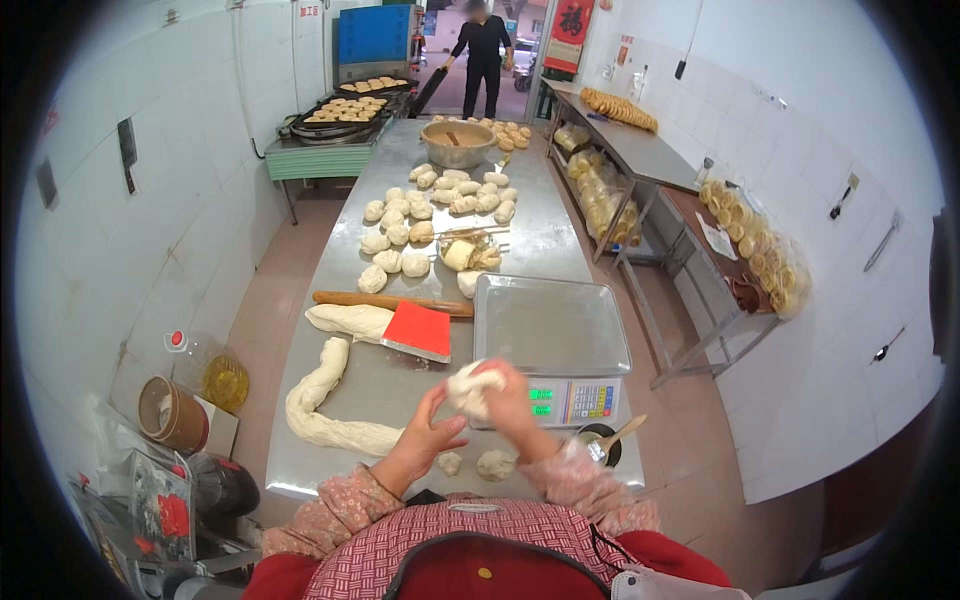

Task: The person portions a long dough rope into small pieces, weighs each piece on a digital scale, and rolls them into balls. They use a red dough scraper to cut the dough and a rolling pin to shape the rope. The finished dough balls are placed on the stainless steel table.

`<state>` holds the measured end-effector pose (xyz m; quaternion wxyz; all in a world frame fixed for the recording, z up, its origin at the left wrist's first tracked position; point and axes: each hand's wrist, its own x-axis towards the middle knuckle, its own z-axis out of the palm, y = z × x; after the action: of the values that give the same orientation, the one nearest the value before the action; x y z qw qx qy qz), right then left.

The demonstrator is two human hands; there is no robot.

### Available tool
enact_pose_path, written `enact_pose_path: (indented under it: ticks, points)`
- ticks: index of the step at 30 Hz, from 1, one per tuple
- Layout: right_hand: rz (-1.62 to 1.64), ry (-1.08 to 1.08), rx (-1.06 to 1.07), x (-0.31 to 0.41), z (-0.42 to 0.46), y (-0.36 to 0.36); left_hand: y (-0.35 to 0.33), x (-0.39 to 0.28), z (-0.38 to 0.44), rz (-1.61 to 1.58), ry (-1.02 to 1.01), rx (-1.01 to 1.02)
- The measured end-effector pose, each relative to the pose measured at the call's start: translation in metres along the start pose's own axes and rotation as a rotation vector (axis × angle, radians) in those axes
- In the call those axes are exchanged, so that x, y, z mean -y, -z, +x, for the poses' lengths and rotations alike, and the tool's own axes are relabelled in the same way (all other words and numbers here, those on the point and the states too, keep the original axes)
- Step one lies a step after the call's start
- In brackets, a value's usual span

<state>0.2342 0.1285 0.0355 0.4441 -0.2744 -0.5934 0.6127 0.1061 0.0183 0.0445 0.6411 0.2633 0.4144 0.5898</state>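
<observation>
A lump of white dough (466,396) is held above the steel table (367,401), just in front of the digital scale. My right hand (511,405), blurred, grips it from the right. My left hand (426,439) is cupped at its left side, fingers apart, the fingertips at its edge. Left of my hands a long rope of dough (311,412) bends across the tabletop. Two small dough scraps, one of them a rounder piece (495,465), lie below my hands. The scale's steel pan (553,322) bears nothing, and its display (540,401) is lit.
A red dough scraper (420,330) rests on a dough strip (349,320) by a rolling pin (394,302). Dough balls (388,261), a filling bowl (469,251) and a metal basin (457,146) stand beyond. A brush (619,436) lies across a small bowl. A person (482,60) stands at the doorway.
</observation>
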Motion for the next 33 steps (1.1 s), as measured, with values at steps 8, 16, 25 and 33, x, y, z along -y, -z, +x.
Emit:
enact_pose_path:
  ticks: [8, 16, 25, 33]
  points:
    - [-0.569, 0.314, 0.290, 0.045, -0.031, -0.024, 0.019, 0.002, -0.002, -0.307, -0.178, -0.042]
    - [-0.834, 0.847, 0.313, 0.036, -0.041, -0.054, -0.008, -0.024, -0.027, -0.602, -0.083, 0.312]
    - [-0.836, 1.005, 0.345, -0.008, -0.042, -0.068, 0.040, 0.023, -0.012, -0.688, 0.062, 0.217]
    - [-0.752, 0.835, 0.255, 0.003, -0.042, -0.091, 0.074, 0.053, -0.009, -0.796, -0.153, 0.291]
